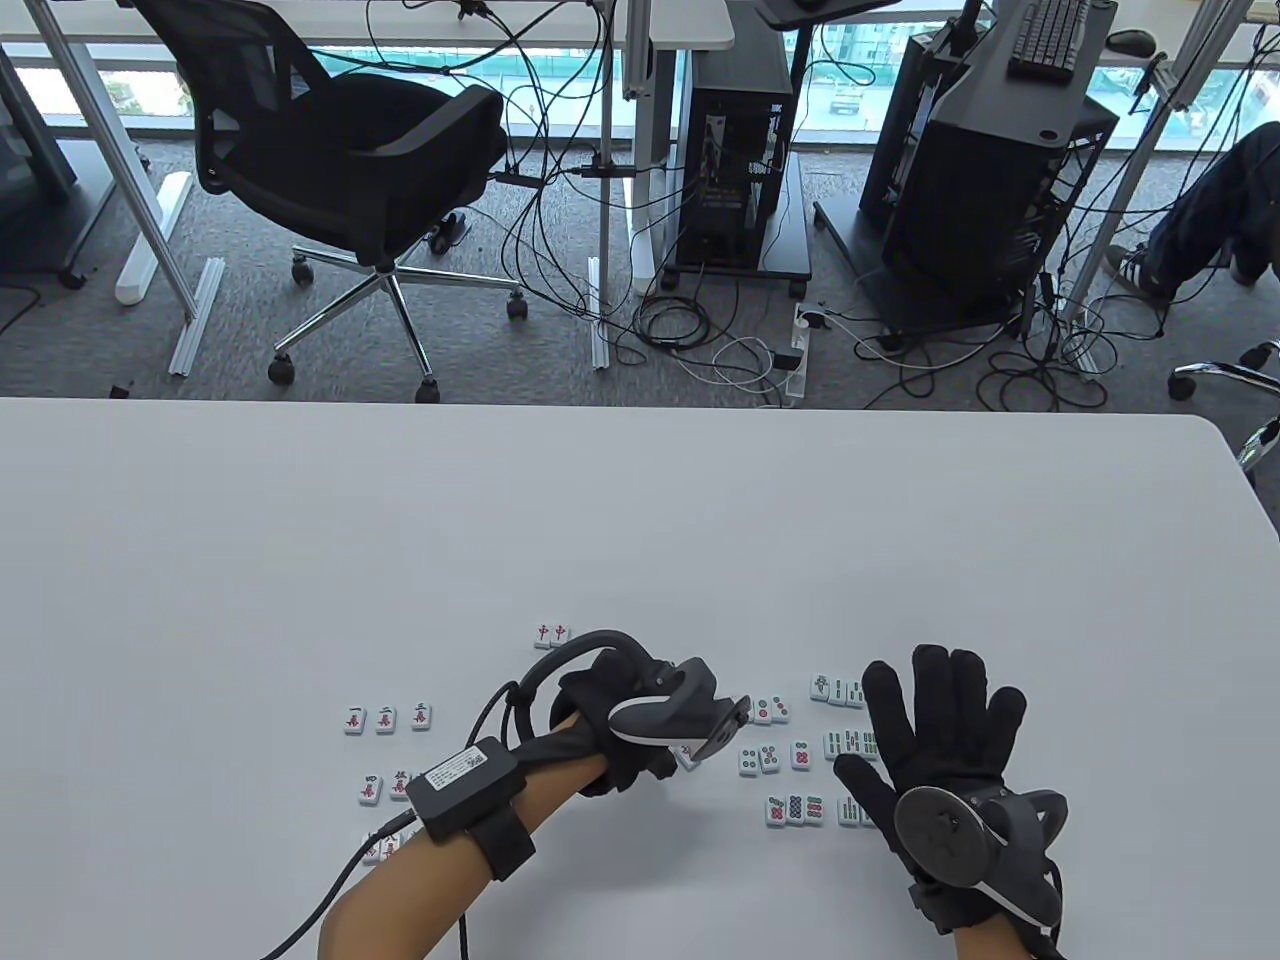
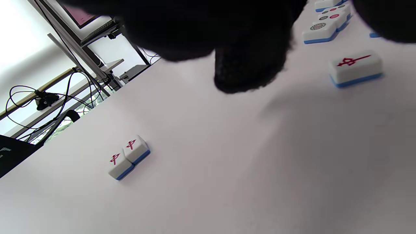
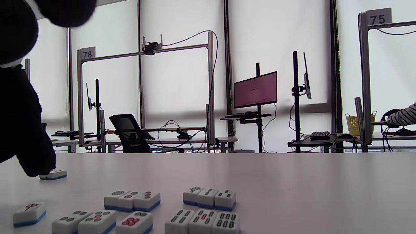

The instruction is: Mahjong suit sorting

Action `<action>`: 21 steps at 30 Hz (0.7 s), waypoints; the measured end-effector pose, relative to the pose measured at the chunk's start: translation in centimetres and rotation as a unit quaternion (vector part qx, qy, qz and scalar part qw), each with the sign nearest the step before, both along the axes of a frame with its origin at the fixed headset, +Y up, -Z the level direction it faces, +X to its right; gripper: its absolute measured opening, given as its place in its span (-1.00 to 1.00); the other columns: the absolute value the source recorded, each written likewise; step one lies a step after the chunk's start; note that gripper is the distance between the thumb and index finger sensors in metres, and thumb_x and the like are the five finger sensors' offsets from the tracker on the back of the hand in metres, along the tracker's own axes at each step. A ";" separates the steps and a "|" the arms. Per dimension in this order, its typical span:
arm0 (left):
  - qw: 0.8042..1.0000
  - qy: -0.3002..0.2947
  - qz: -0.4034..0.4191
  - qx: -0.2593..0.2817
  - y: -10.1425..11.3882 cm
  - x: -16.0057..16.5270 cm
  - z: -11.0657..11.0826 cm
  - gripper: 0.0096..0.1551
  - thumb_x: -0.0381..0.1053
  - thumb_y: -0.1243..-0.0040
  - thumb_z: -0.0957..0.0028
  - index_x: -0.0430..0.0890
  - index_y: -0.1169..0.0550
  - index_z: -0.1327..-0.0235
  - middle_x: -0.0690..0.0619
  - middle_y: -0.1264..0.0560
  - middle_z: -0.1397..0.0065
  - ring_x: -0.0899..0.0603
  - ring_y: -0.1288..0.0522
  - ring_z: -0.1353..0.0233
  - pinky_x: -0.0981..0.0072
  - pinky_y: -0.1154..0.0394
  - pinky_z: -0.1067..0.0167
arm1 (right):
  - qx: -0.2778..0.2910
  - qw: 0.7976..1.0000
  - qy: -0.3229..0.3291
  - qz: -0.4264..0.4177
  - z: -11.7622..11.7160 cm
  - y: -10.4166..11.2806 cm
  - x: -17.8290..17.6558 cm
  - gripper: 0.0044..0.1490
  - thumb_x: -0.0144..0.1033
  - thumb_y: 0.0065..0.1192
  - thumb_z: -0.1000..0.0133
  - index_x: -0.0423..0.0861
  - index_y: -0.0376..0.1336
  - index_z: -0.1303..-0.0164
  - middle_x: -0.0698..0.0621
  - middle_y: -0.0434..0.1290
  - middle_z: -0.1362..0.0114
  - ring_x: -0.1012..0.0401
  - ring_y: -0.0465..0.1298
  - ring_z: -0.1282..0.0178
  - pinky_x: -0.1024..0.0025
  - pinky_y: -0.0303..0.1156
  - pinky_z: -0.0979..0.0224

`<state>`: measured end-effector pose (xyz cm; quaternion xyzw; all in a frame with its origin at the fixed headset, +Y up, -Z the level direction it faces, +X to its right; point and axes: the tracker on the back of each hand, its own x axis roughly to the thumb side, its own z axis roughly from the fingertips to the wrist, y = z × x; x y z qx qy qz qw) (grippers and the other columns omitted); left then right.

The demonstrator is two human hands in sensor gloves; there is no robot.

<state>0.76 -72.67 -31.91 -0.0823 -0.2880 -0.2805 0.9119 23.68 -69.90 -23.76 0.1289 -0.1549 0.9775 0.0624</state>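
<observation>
Right hand (image 1: 940,740) lies flat, fingers spread, over the bamboo tiles (image 1: 850,745). Left hand (image 1: 620,720) hovers curled, grip unclear, beside the stray red-character tile (image 2: 356,67); the matching pair (image 2: 128,156) sits beyond.

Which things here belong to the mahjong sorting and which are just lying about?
Job:
- pair of red-character tiles
- lone red-character tile
- character tiles
- circle tiles
- bamboo tiles
- left hand
- right hand

Lying about:
- office chair
- computer tower
- floor cables
</observation>
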 end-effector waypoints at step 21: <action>0.996 0.061 0.063 -0.034 -2.8 2.2 -0.3 -0.25 0.39 -0.30 0.29 -0.11 -0.65 0.04 0.33 -0.69 0.33 0.12 -0.65 0.51 0.33 -0.61 0.44 | -0.008 1.000 0.002 0.003 0.0 -0.1 -0.2 0.06 0.29 -0.09 -0.10 0.20 -0.47 -0.59 -0.14 -0.49 -0.70 -0.19 -0.47 -0.63 -0.42 -0.41 -0.54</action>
